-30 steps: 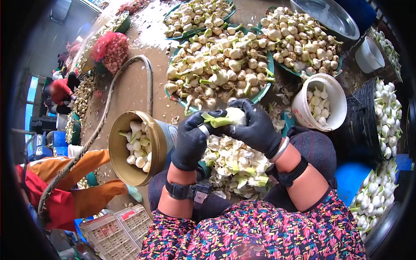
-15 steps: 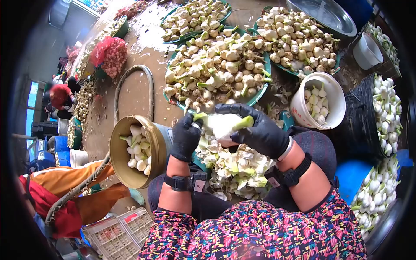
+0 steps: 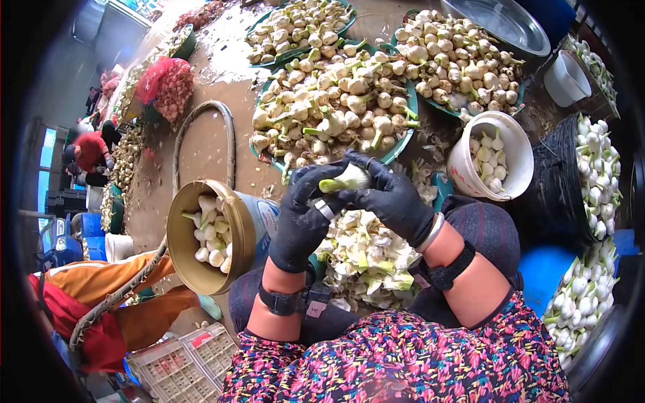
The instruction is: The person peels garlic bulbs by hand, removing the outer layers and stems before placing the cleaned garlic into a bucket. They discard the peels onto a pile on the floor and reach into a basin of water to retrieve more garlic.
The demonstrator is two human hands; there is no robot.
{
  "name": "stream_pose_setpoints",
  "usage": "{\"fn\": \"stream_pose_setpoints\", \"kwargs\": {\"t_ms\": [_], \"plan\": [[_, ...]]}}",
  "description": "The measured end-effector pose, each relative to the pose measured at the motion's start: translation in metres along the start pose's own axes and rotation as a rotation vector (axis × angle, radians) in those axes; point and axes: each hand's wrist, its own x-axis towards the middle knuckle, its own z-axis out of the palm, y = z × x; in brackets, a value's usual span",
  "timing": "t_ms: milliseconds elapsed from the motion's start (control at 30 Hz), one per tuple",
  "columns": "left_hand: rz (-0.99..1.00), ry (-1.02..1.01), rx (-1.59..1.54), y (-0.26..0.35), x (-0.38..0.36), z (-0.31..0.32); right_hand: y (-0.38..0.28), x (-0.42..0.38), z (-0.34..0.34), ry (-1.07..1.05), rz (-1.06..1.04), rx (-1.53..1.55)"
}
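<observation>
- Garlic bulb (image 3: 352, 176), its green stem pointing left, held up between both black-gloved hands, over a heap of peelings (image 3: 368, 258).
- Left hand (image 3: 300, 218): grip closed about the stem end.
- Right hand (image 3: 398, 207): grip closed on the other end.
- Buckets of white bulbs flank the person: yellow-brown (image 3: 243, 235) left, white (image 3: 462, 161) right.
- Far side, I see a heaped green basin (image 3: 411, 107).

The bulb (image 3: 353, 176) is coloured white and green; the left grip (image 3: 302, 218) and right grip (image 3: 400, 203), black. The shirt (image 3: 396, 352) is patterned in pink, yellow and black.
</observation>
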Motion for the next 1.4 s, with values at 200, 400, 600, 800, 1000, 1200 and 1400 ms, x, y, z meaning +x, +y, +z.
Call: {"fn": "stream_pose_setpoints", "kwargs": {"t_ms": [200,400,600,800,1000,1200,1400], "plan": [[-0.084,-0.128,0.131,0.012,0.003,-0.021,-0.027,0.001,0.007,-0.15,0.296,-0.126],[-0.193,0.01,-0.199,0.009,0.003,-0.029,-0.021,0.001,0.004,-0.065,0.211,0.026],[-0.151,0.03,-0.198,0.005,0.002,-0.032,-0.009,0.001,0.004,-0.039,-0.067,-0.228],[-0.082,-0.029,-0.01,0.017,0.003,-0.026,-0.021,0.003,0.002,-0.042,0.034,-0.341],[0.017,-0.06,0.096,0.013,0.003,-0.024,-0.02,0.001,0.002,-0.087,0.019,-0.397],[0.032,-0.08,0.196,0.01,0.0,-0.021,-0.016,0.001,0.002,-0.221,-0.225,-0.965],[-0.124,0.184,-0.218,0.0,0.005,-0.037,-0.008,-0.01,0.007,-0.251,-0.338,-1.199]]}}
